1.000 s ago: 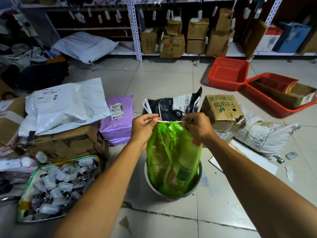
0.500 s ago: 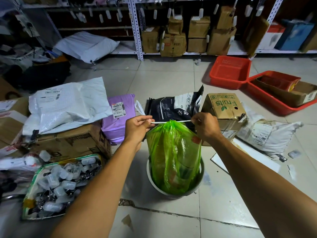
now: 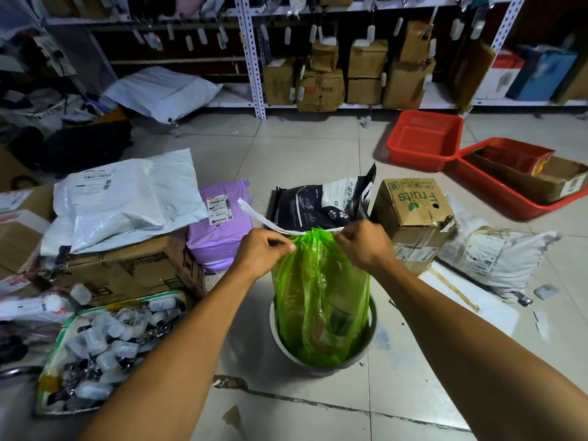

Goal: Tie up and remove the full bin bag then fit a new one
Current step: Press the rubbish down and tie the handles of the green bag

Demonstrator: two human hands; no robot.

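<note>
Green bin bag [image 3: 321,294], translucent and full, is seen standing upright in a pale round bin [image 3: 323,361] on the tiled floor [image 3: 318,160], with most of its length raised above the bin's rim. Its neck is gathered at the top, and a white drawstring [image 3: 264,219] is run across that neck. The drawstring is pinched by the left hand [image 3: 265,246] between thumb and curled fingers at the left of the gathered top, and a loose end of it is seen trailing up and to the left past that hand. The right end of the drawstring is gripped by the right hand [image 3: 362,245], whose fingers are curled into a fist just right of the bag's neck. Both forearms are stretched forward on either side of the bin.

Behind the bag a dark printed pouch [image 3: 321,205] is stood on the floor, with a purple parcel [image 3: 219,227] to its left and a cardboard box marked "Fruits" [image 3: 413,211] to its right. A white mailer [image 3: 127,202] is laid on a larger cardboard box [image 3: 127,268] at the left, and a tray of small clear clips [image 3: 105,348] lies nearer the camera. Two red baskets [image 3: 426,138] are set at the far right, before metal shelving [image 3: 254,58] stacked with cartons.
</note>
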